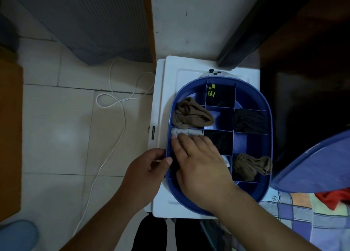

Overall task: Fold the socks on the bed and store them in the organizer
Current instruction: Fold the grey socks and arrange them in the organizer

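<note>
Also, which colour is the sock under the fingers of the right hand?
Light grey, almost white. The head view shows the sock in the organizer.

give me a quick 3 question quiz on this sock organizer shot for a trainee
1. True or false: the right hand is inside the blue organizer, fingers on the white sock.
2. What does the left hand touch? A) the white cable B) the organizer's rim C) a brown sock
3. How many brown sock bundles lie in the compartments?

Key:
1. True
2. B
3. Two: one brown bundle at the organizer's left side, the other at its right side nearer the person.
</note>
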Demonstrator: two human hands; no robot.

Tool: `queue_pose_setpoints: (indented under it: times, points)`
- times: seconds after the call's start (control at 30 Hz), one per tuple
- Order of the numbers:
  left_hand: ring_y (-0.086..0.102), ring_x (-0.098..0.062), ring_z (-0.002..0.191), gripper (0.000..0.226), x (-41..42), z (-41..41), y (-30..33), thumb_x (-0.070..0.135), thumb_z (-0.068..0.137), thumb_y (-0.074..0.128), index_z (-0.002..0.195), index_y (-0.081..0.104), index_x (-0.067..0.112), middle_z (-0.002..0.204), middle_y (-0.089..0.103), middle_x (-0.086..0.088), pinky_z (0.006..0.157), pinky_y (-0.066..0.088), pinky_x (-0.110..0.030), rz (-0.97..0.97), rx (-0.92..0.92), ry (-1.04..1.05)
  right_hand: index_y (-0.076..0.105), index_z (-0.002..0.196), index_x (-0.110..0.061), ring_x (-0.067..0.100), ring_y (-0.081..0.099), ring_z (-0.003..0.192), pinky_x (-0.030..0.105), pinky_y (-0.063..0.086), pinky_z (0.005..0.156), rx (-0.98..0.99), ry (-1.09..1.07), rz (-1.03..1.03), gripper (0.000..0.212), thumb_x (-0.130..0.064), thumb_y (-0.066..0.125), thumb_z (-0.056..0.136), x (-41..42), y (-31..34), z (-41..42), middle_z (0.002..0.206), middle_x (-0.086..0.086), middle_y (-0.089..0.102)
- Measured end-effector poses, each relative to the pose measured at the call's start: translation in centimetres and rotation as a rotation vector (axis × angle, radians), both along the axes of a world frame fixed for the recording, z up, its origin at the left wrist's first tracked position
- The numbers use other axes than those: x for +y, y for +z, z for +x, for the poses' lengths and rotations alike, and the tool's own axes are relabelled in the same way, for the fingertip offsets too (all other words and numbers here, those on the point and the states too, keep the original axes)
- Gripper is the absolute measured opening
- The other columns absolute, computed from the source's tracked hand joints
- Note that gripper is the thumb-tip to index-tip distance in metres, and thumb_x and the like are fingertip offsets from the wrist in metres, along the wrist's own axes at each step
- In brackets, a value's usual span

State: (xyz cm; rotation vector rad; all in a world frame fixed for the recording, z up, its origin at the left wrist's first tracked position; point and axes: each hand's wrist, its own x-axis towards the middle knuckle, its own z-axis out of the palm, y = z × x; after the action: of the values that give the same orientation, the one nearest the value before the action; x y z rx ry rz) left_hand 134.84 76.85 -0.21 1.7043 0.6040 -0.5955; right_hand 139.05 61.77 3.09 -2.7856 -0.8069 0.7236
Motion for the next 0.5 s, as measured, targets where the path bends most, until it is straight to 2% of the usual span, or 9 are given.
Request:
queue_pose_setpoints:
  times: [0.07, 0.1, 0.13, 0.2, 0.27, 0.3, 0.4, 0.5]
  points:
    - [0.068, 0.004, 0.083, 0.013, 0.0, 0.0, 0.0, 0.030, 0.091, 0.061, 0.093, 0.066, 0.043, 0.092, 0.072, 0.025, 0.082, 0.057, -0.033, -0.002, 0.015, 0.007, 0.063, 0.124, -0.009, 0.032, 0.059, 0.106, 0.042, 0.045, 0.095, -0.123, -0.091, 0.163, 0.045, -0.024, 0.051, 0.083, -0.9, 0.4, 0.7, 0.121, 0.011, 0.062]
    - [0.068, 0.003, 0.083, 0.012, 0.0, 0.0, 0.0, 0.031, 0.091, 0.061, 0.093, 0.066, 0.042, 0.091, 0.072, 0.023, 0.083, 0.057, -0.034, 0.000, 0.022, 0.008, 0.064, 0.119, -0.009, 0.032, 0.057, 0.100, 0.041, 0.045, 0.088, -0.220, -0.161, 0.239, 0.039, -0.022, 0.056, 0.083, -1.4, 0.6, 1.2, 0.116, 0.012, 0.061]
    - [0.068, 0.003, 0.082, 0.013, 0.1, 0.0, 0.1, 0.031, 0.091, 0.061, 0.092, 0.067, 0.042, 0.090, 0.073, 0.023, 0.083, 0.057, -0.035, 0.004, 0.024, 0.006, 0.061, 0.120, -0.008, 0.031, 0.054, 0.100, 0.041, 0.045, 0.086, -0.294, -0.227, 0.276, 0.039, -0.024, 0.060, 0.084, -1.9, 0.8, 1.9, 0.116, 0.013, 0.057]
    - [0.068, 0.003, 0.082, 0.014, 0.1, 0.0, 0.2, 0.030, 0.091, 0.061, 0.089, 0.067, 0.043, 0.090, 0.072, 0.023, 0.082, 0.057, -0.035, 0.009, 0.016, -0.007, 0.051, 0.130, -0.008, 0.030, 0.049, 0.110, 0.040, 0.042, 0.094, -0.323, -0.296, 0.243, 0.056, -0.035, 0.066, 0.083, -2.3, 1.0, 3.8, 0.125, 0.013, 0.051]
    - [0.068, 0.003, 0.082, 0.016, 0.0, 0.0, 0.2, 0.029, 0.092, 0.060, 0.089, 0.067, 0.043, 0.090, 0.073, 0.022, 0.083, 0.057, -0.036, 0.005, 0.008, -0.019, 0.050, 0.133, -0.008, 0.031, 0.049, 0.115, 0.042, 0.041, 0.097, -0.265, -0.288, 0.169, 0.067, -0.043, 0.069, 0.079, -2.1, 0.7, 5.6, 0.129, 0.013, 0.052]
    - [0.068, 0.003, 0.082, 0.016, 0.1, 0.0, 0.2, 0.029, 0.092, 0.060, 0.089, 0.068, 0.043, 0.090, 0.073, 0.021, 0.083, 0.058, -0.037, 0.003, 0.006, -0.023, 0.053, 0.131, -0.009, 0.032, 0.051, 0.113, 0.043, 0.042, 0.095, -0.235, -0.263, 0.140, 0.067, -0.044, 0.071, 0.077, -1.7, 0.4, 6.3, 0.126, 0.012, 0.055]
    - [0.069, 0.001, 0.083, 0.018, 0.1, 0.0, 0.1, 0.029, 0.093, 0.058, 0.093, 0.068, 0.045, 0.091, 0.073, 0.018, 0.083, 0.057, -0.038, -0.011, -0.004, -0.041, 0.063, 0.116, -0.009, 0.033, 0.056, 0.099, 0.042, 0.048, 0.083, -0.232, -0.173, 0.130, 0.051, -0.037, 0.075, 0.075, -0.6, -0.3, 7.6, 0.110, 0.011, 0.061]
    - [0.069, -0.001, 0.084, 0.017, 0.1, 0.1, 0.1, 0.030, 0.094, 0.058, 0.096, 0.066, 0.045, 0.091, 0.073, 0.017, 0.083, 0.057, -0.038, -0.018, -0.017, -0.046, 0.068, 0.102, -0.008, 0.033, 0.056, 0.084, 0.041, 0.050, 0.070, -0.321, -0.102, 0.130, 0.033, -0.026, 0.075, 0.076, -0.2, -0.9, 8.3, 0.095, 0.011, 0.063]
